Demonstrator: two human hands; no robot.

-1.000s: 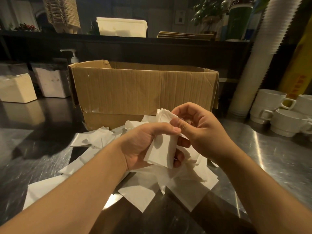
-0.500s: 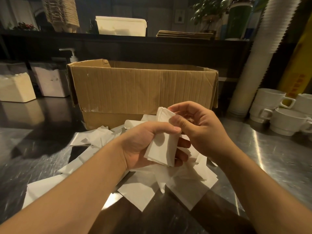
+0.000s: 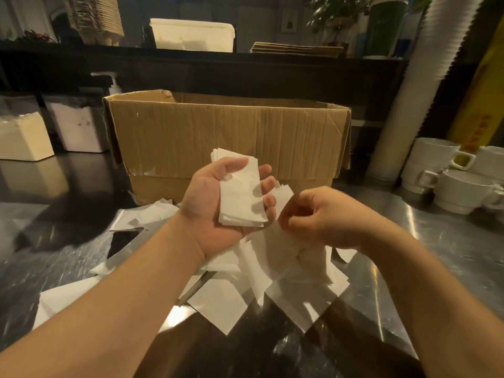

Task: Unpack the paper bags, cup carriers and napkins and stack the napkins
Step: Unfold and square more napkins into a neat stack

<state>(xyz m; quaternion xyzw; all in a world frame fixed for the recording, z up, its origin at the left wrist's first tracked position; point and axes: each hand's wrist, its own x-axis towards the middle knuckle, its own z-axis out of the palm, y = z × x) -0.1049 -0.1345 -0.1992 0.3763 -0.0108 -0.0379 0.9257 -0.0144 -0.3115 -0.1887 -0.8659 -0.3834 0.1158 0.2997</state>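
- A shiny steel counter (image 3: 441, 241) runs under a dark shelf (image 3: 245, 58) at the far side; on the shelf stand a white tub (image 3: 192, 35) and a flat pile of brown paper (image 3: 297, 47).
- An open cardboard box (image 3: 226, 140) stands on the counter in the middle, far from the viewer.
- White mugs (image 3: 447, 178) are stacked at the right, beside a tall column of paper cups (image 3: 420, 85).
- Loose white napkins (image 3: 272, 279) lie scattered on the counter just near of the box.
- The left hand (image 3: 218, 203), palm up, holds a small stack of folded napkins (image 3: 241, 195), thumb and curled fingers round it.
- The right hand (image 3: 324, 214), just right of it, is curled and blurred; it pinches a single napkin (image 3: 282, 196) at the fingertips.
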